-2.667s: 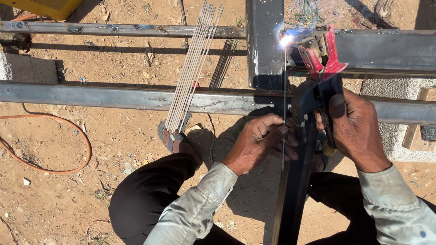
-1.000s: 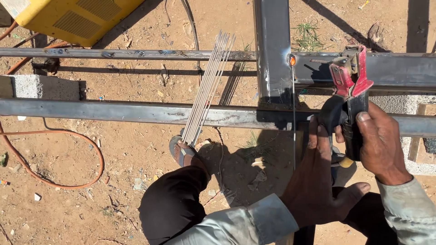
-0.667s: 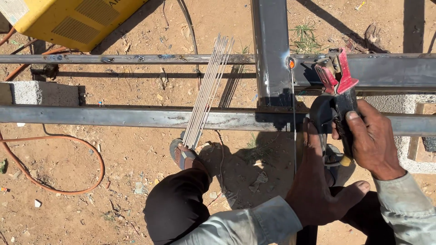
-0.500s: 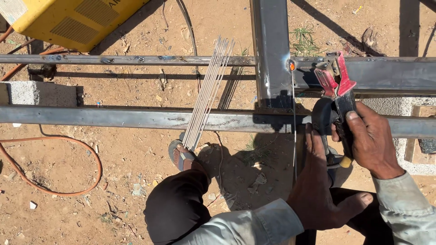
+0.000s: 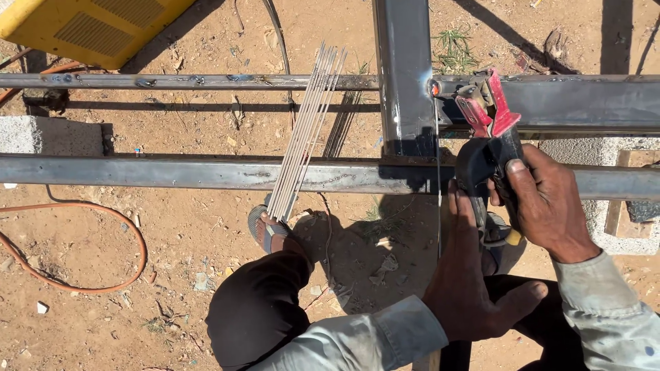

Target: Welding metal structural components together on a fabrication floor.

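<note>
My right hand [image 5: 546,206] grips a black and red electrode holder [image 5: 491,130]. A thin welding rod [image 5: 438,178] runs from the holder's side up to a glowing orange spot [image 5: 434,88] where the upright steel tube [image 5: 404,75] meets a horizontal tube [image 5: 584,103]. My left hand [image 5: 471,282] is flat and upright beside the rod, fingers together against the holder's lower part. It holds nothing that I can see.
A bundle of spare welding rods [image 5: 306,134] leans across the front steel beam [image 5: 172,172]. A yellow welding machine [image 5: 89,27] sits at top left, an orange cable [image 5: 103,282] loops on the dirt, and concrete blocks [image 5: 48,134] support the frame.
The bright arc seen earliest is out, leaving a glowing spot. My left hand moved from pinching the rod to a flat pose beside the holder. The view shifted slightly.
</note>
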